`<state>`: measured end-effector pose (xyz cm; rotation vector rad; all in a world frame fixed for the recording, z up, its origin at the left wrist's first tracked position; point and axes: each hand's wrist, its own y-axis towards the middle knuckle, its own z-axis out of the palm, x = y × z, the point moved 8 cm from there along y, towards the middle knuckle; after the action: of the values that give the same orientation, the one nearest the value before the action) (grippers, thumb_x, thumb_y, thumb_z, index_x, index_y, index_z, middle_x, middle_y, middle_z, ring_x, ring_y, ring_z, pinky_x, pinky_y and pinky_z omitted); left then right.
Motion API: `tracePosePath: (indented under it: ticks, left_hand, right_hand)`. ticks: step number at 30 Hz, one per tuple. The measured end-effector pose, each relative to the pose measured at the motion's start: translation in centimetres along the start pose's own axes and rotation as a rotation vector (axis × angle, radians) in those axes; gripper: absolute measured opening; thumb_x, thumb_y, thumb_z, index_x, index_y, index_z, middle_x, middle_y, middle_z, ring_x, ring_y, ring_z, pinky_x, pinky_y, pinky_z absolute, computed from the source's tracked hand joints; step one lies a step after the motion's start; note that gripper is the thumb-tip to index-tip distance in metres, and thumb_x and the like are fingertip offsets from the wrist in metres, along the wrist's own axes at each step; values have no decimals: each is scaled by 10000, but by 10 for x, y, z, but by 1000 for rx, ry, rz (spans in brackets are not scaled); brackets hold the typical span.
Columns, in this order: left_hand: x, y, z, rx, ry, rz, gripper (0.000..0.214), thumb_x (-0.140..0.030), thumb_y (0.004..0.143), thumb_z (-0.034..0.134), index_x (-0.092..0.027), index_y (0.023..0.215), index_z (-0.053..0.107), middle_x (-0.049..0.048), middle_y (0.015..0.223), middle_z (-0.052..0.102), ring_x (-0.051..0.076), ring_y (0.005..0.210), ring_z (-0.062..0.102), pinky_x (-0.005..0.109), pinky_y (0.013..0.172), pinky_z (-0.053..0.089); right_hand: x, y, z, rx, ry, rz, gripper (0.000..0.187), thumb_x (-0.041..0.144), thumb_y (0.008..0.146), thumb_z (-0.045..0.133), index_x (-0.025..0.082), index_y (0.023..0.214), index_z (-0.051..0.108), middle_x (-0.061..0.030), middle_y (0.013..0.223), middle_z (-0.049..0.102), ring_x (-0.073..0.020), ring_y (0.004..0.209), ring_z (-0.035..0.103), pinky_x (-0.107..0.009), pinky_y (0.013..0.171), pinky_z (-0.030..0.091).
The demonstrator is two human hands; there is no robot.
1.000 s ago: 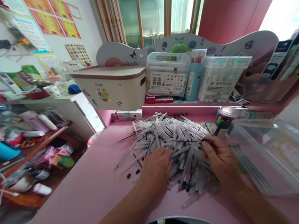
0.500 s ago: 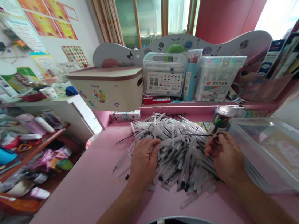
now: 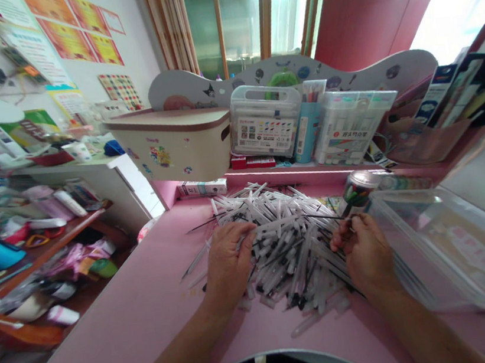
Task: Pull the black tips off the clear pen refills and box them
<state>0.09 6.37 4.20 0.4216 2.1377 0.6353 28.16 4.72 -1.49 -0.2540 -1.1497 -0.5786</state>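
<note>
Pink desk (image 3: 110,330), head view. A heap of pen parts (image 3: 288,259), mostly clear tubes mixed with thin dark rods, sits at mid-desk between the two hands and spreads toward the back edge; dark caps (image 3: 302,303) lie at its near side.

Left hand (image 3: 230,260): at the heap's left flank, thumb and fingers pinching the end of a clear barrel (image 3: 277,223), which points right over the heap. Right hand (image 3: 370,254): at the heap's right flank, fingertips gripping a thin dark refill (image 3: 321,217) pointing left toward that barrel. The near ends appear to meet; whether the refill is inside the barrel cannot be told. Other dark rods (image 3: 344,278) run under the right palm; held or merely lying there, cannot tell.

Along the right edge: a clear plastic tray (image 3: 445,244), just beside the right hand. Near the back edge, right of the heap: a silver-topped can (image 3: 361,183). At the back left corner: a white carton (image 3: 203,188), lying flat.

Shelf above the back edge, left to right: lidded beige bin (image 3: 203,151) with stickers, clear handled case (image 3: 266,125), blue tube (image 3: 305,131), clear marker box (image 3: 354,128), all upright.
</note>
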Motion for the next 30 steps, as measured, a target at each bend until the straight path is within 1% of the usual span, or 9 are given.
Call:
tracePosePath:
  ticks: [4, 10, 16, 18, 21, 25, 27, 30]
  left_hand:
    - [2, -1, -1, -14, 5, 4, 143, -207, 917, 586, -221, 963, 720, 27, 920, 701, 210, 921, 589, 346, 857, 448]
    - [3, -3, -1, -20, 16, 12, 137, -199, 917, 595, -224, 972, 718, 29, 943, 703, 213, 951, 588, 354, 879, 444]
    - [-3, 0, 0, 8, 32, 29, 143, -180, 896, 600, -227, 935, 729, 33, 925, 719, 228, 955, 591, 385, 906, 436]
    - [-4, 0, 0, 20, -1, 33, 146, -157, 882, 605, -218, 930, 729, 37, 931, 717, 224, 959, 594, 373, 902, 448]
    - [-4, 0, 4, 73, -42, 37, 154, -132, 875, 597, -207, 920, 724, 40, 930, 714, 216, 944, 603, 353, 879, 465]
    - [-9, -1, 8, 114, -38, 68, 157, -123, 878, 584, -199, 906, 718, 43, 904, 717, 213, 914, 614, 346, 853, 478]
    - [-12, -1, 9, 118, -38, 88, 162, -114, 875, 581, -200, 903, 716, 40, 898, 721, 209, 904, 620, 343, 851, 484]
    - [-14, -4, 14, 158, -56, 108, 158, -99, 861, 598, -195, 915, 711, 35, 894, 726, 201, 898, 632, 336, 848, 490]
  right_hand:
    - [0, 0, -1, -3, -27, -1, 191, 376, 812, 631, 224, 824, 516, 79, 665, 526, -98, 475, 517, -244, 418, 459]
    - [0, 1, -2, -23, -32, 2, 229, 396, 779, 654, 221, 808, 509, 84, 656, 514, -95, 474, 511, -237, 417, 456]
    - [4, -1, 2, 39, -100, -32, 244, 416, 797, 654, 214, 805, 517, 75, 668, 521, -89, 501, 522, -225, 451, 466]
    - [5, 1, 0, 36, -94, -37, 227, 401, 795, 651, 214, 813, 524, 71, 668, 529, -90, 504, 519, -220, 451, 458]
    - [7, 5, -4, 24, -116, -56, 192, 372, 802, 634, 211, 803, 529, 68, 644, 525, -91, 499, 510, -217, 452, 443]
    - [15, 6, -5, 22, -205, -129, 180, 371, 832, 614, 211, 797, 541, 67, 632, 520, -92, 508, 500, -219, 483, 437]
    - [14, 2, -1, 58, -232, -118, 190, 388, 839, 618, 214, 803, 550, 60, 638, 532, -97, 518, 498, -221, 491, 429]
    - [5, -9, 13, 183, -285, -46, 222, 425, 851, 628, 214, 799, 580, 39, 637, 553, -120, 548, 504, -236, 510, 425]
